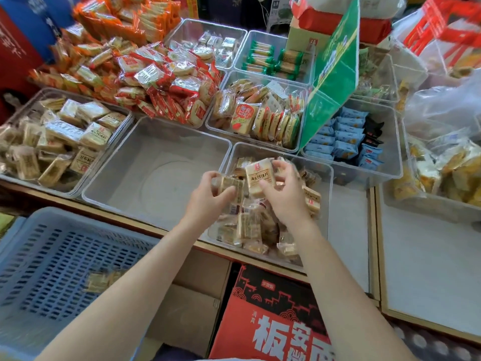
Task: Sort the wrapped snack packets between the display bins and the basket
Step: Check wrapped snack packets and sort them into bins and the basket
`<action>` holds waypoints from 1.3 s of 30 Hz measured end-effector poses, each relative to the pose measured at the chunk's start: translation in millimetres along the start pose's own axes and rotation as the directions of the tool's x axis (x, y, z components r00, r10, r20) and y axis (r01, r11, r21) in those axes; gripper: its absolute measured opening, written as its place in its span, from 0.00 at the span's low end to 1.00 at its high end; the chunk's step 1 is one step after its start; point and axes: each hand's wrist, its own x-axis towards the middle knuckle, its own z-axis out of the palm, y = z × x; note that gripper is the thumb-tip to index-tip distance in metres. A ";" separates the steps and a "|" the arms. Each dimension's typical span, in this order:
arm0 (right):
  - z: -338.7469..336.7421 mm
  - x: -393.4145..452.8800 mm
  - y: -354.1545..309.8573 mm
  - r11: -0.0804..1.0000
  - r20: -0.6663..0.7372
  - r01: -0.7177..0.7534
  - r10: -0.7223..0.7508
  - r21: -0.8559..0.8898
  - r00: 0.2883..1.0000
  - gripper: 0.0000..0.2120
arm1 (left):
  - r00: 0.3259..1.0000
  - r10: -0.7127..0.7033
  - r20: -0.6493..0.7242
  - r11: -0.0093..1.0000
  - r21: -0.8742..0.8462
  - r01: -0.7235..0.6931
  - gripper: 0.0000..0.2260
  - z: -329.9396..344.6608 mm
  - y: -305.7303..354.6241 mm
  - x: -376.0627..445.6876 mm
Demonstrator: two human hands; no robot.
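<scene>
blue slotted plastic basket point(52, 261) sat low at far left, below the bench point(348, 230) edge, with one or two beige packets blurred inside. right of it, on the bench, an empty clear plastic bin point(156, 178); next right, a clear plastic bin of beige wrapped packets point(326, 178), where both hands worked.

left hand point(208, 196): fingers curled round a small beige wrapped packet point(229, 186), held above the bin's left part. its long axis ran roughly left-right, one end toward the empty bin; print not readable.

right hand point(283, 194): thumb and fingers pinched a beige packet with dark printed characters point(260, 175), raised over the bin. printed face toward the camera, long axis near vertical in view, top tilted slightly away and left.

risks, as judged:
- the two held packets were touching or nearly so; one could knock the other loose, since the wrappers look slick.
- the pinch on the printed packet caught mainly its right edge and lower corner; it could pivot and fall back into the bin.
- the basket sat well apart and lower, so a toss could miss its rim.
</scene>
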 end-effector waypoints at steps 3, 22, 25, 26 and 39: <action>9.4 36.9 8.2 0.883 0.069 0.028 0.004 -0.468 0.998 0.22 | 0.995 0.097 0.021 0.878 0.468 -0.095 0.31 3.5 -20.4 16.1; 59.7 55.9 49.6 0.497 0.225 0.221 -0.053 -0.839 0.973 0.36 | 0.955 0.246 0.166 0.801 0.520 -0.297 0.33 18.7 -85.8 21.2; 55.0 47.4 43.7 0.503 0.238 0.225 -0.038 -0.835 0.970 0.32 | 0.928 0.299 0.223 0.733 0.568 -0.373 0.34 11.9 -80.2 12.8; 52.4 40.4 41.3 0.505 0.237 0.226 -0.043 -0.833 0.970 0.31 | 0.921 0.294 0.256 0.699 0.600 -0.390 0.34 9.4 -77.5 7.2; 36.5 -82.6 30.3 0.649 0.162 0.283 -0.241 -0.706 0.957 0.25 | 0.936 0.334 0.113 0.656 0.685 -0.317 0.33 -30.1 -63.1 -99.3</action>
